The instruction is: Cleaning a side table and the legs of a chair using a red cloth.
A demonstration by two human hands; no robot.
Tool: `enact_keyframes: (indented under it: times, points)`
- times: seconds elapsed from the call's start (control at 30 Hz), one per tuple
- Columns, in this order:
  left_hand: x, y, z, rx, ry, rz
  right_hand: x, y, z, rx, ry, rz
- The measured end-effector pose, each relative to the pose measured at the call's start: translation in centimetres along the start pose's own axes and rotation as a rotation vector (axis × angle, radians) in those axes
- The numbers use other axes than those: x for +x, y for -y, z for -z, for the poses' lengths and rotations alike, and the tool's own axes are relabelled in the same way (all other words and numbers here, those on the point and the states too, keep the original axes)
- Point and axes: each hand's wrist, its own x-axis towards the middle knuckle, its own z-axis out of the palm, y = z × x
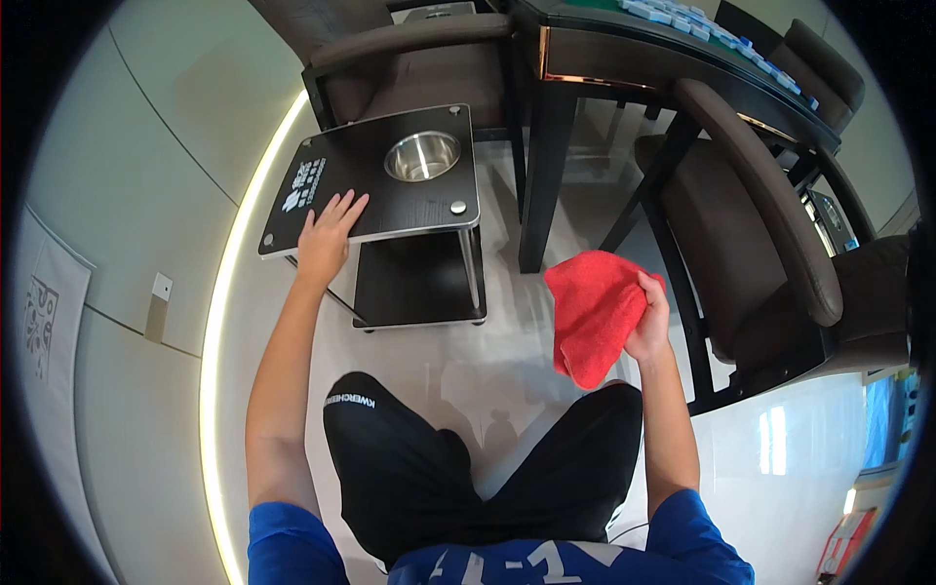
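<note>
- Nearest the lens: blue shirt (pixel 468 561) and black shorts (pixel 468 468) of soft cloth, knees bent over the floor.
- Red cloth (pixel 593 312): soft, nubby, crumpled into a hanging fold, held in the air above the floor between the side table and the right-hand chair.
- Side table (pixel 322 185): small, low, dark glossy top with rounded corners, metal studs, thin metal legs and a dark lower shelf; a round shiny steel cup (pixel 422 156) is sunk into its top.
- Brown padded chairs (pixel 770 244) with curved backs stand around a dark square table (pixel 624 58) bearing small blue-and-white tiles.
- Pale glossy floor tiles (pixel 468 361) mirror the furniture; a lit strip runs along the foot of the light wall on the left.
- Left hand (pixel 327 239): open, fingers spread, palm flat on the side table's near edge.
- Right hand (pixel 651 317): closed around the red cloth's upper edge.
</note>
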Motion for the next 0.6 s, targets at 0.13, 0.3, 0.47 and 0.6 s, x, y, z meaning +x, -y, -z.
enact_keyframes:
  times: [0.13,0.3,0.47,0.6]
  points:
    - [-2.4,3.2,-0.5,-0.057,-0.017,-0.045,1.8,-1.9,-2.4,-0.225,-0.108,-0.056]
    - [-1.4,2.3,-0.7,-0.056,-0.044,-0.036,8.1,-5.1,-7.0,-0.737,-0.209,0.022]
    - [-1.8,2.9,-1.7,-0.038,-0.089,-0.021,13.5,-10.0,-12.0,-1.254,-0.03,0.425]
    - [-1.3,2.5,-1.4,-0.067,-0.107,-0.022,13.9,-11.9,-13.5,-1.532,-0.135,0.478]
